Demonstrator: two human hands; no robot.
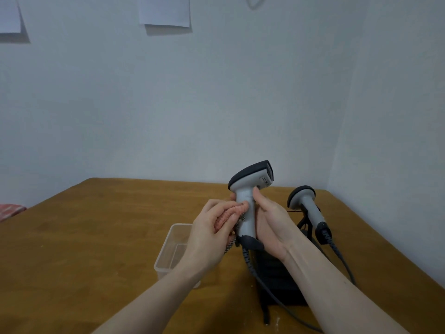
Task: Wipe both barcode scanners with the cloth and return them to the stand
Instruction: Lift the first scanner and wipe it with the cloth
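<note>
Right hand [269, 225]: gripped scanner [248, 201] upright by its handle, steadying it for wiping;
Left hand [212, 235]: pinched cloth [231, 213] against handle;
Second scanner [307, 208]: rested in stand [304, 224] on worktop [96, 237], probably awaiting wiping

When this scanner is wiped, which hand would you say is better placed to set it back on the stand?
Probably the right hand: it already grips the held scanner and is nearer the stand. The left hand holds the cloth.

Perhaps a plain office corner — wooden table [101, 237], papers [165, 11] on wall.
</note>
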